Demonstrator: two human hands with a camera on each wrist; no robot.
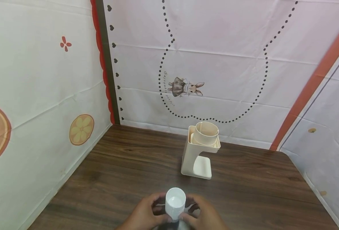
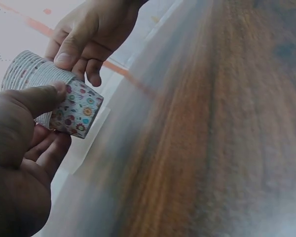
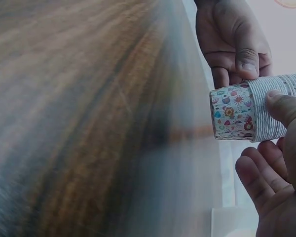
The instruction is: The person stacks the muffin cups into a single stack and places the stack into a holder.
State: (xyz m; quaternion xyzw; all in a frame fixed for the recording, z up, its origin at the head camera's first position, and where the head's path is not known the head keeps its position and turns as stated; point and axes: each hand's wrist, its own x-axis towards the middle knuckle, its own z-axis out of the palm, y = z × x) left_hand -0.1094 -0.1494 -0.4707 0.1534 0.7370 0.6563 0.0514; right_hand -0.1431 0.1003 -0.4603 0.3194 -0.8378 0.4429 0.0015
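A stack of nested paper cups [image 1: 175, 202] stands rim upward between both hands near the table's front edge. The wrist views show a floral print on the outermost cup's side and closely packed rims along the stack. My left hand [image 1: 150, 212] grips it from the left, its thumb [image 2: 39, 100] across the rims and its fingers on the far side. From the right, my right hand [image 1: 203, 213] holds the same stack, thumb [image 3: 285, 106] laid against the rims.
Beyond the hands, a cream stand [image 1: 189, 159] with a round open holder [image 1: 206, 136] on top and a flat base sits on the dark wooden table [image 1: 123, 169]. Printed cloth walls [image 1: 224, 73] enclose the table at the back and both sides.
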